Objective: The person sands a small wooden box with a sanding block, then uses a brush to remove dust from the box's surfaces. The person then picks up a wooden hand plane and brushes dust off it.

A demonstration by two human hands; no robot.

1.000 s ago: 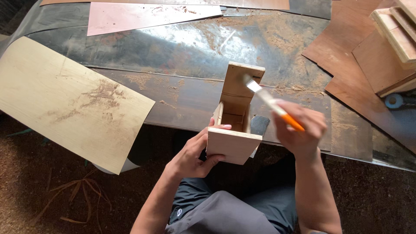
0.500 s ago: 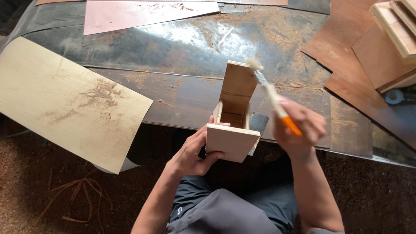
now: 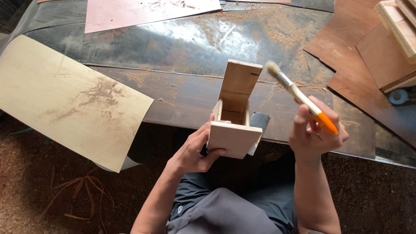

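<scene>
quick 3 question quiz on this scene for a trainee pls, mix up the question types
1. True or false: the left hand grips the small wooden box.
2. What does the right hand hold? A) a chisel B) a brush with an orange handle end C) a hammer
3. Which lies left of the box: the pale wood sheet or the stacked wooden pieces?

Key: 1 true; 2 B; 3 the pale wood sheet.

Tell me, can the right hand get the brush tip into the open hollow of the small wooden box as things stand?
Probably yes. The right hand holds the brush beside the wooden box, whose hollow faces up with nothing over it.
</scene>
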